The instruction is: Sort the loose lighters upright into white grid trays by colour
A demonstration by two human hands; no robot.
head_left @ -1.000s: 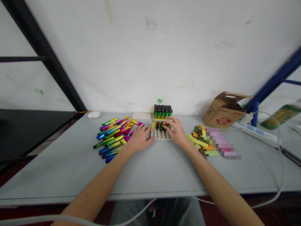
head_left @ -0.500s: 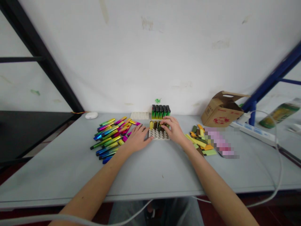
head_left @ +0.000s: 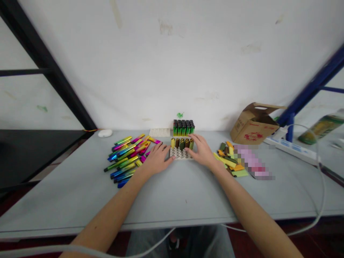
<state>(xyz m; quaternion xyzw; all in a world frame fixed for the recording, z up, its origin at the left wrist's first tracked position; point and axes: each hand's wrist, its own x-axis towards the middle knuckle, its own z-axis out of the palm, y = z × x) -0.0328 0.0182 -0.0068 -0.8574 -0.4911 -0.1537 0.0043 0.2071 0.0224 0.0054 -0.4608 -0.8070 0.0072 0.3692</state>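
A pale tray with holes [head_left: 180, 154] lies on the table, with a row of yellow, brown and dark green lighters [head_left: 182, 143] upright along its far side. My left hand [head_left: 158, 158] rests palm down, fingers spread, its thumb at the tray's left edge. At the right edge is my right hand [head_left: 201, 151], fingers apart, with the thumb by the tray and the fingertips near the right end of the row. I see nothing held in either hand. Just behind stands a block of green lighters with black tops [head_left: 184, 128].
Shiny multicoloured lighters [head_left: 123, 163] are heaped on the left, matte yellow, orange and green ones [head_left: 231, 161] on the right. A second pale tray [head_left: 159, 132], a white case [head_left: 105, 133], an open cardboard box [head_left: 254, 125] and a power strip [head_left: 292, 148] lie toward the wall.
My right hand's fingers have come off the lighters in the row and opened, moving slightly right. The row now shows more plainly. My left hand has stayed in place.
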